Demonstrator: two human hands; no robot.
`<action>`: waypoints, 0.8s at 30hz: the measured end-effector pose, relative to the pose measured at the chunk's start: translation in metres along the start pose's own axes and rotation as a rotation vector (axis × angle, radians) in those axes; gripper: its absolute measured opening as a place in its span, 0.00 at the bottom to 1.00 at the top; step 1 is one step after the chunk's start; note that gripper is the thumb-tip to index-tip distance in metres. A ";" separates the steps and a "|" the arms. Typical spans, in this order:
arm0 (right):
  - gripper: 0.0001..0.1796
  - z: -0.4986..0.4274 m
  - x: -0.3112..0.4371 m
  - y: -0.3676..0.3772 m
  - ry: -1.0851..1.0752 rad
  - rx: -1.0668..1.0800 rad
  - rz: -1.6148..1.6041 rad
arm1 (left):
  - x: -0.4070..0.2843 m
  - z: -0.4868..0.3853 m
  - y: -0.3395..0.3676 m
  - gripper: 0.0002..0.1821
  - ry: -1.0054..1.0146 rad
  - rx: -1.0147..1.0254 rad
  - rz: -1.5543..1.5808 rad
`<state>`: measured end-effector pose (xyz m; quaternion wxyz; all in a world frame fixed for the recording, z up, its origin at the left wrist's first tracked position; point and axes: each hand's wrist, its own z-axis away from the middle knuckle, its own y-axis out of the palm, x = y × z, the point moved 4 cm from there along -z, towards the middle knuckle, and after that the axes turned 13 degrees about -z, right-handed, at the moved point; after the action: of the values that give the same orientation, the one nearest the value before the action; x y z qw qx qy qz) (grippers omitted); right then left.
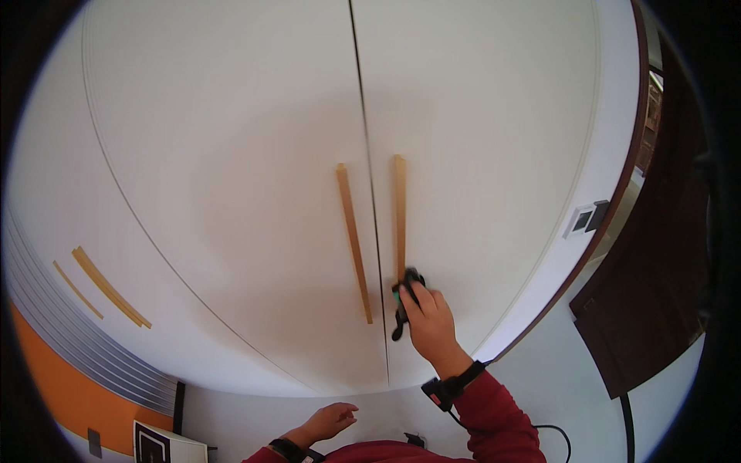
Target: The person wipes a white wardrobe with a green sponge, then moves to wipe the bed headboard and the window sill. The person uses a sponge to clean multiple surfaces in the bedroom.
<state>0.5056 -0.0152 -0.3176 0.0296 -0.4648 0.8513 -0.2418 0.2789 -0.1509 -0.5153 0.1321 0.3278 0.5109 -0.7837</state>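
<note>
My right hand (431,324) grips a dark rag-like item (400,325) with a small teal patch. It presses this at the lower end of the right-hand gold bar handle (400,214), whose bottom is hidden. Both the handle and its twin, a second gold bar handle (354,243), sit on tall off-white cabinet doors (260,173), one either side of the dark seam. The doors are closed. Low in front of my body hangs my left hand (327,421), its fingers loosely bent and holding nothing, apart from the doors.
More gold handles (110,289) are on the door at far left, near a grey ribbed panel (87,347) and an orange surface (69,382). A white cabinet (185,445) stands lower left. To the right are a wall control panel (580,220) and a dark brown door (642,301).
</note>
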 end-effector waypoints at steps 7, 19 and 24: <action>0.25 -0.081 0.001 -0.025 -0.055 -0.064 0.116 | -0.008 -0.017 0.012 0.18 0.072 0.053 0.027; 0.22 0.069 -0.013 0.026 0.183 0.289 0.037 | -0.013 -0.017 0.011 0.19 0.052 0.085 -0.020; 0.21 0.150 -0.013 0.041 0.522 0.652 -0.038 | -0.020 -0.016 0.011 0.18 0.107 0.067 -0.061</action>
<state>0.5229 -0.0437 -0.4700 -0.0460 -0.3700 0.7002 -0.6089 0.3058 -0.1441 -0.5142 0.0696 0.3579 0.5006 -0.7852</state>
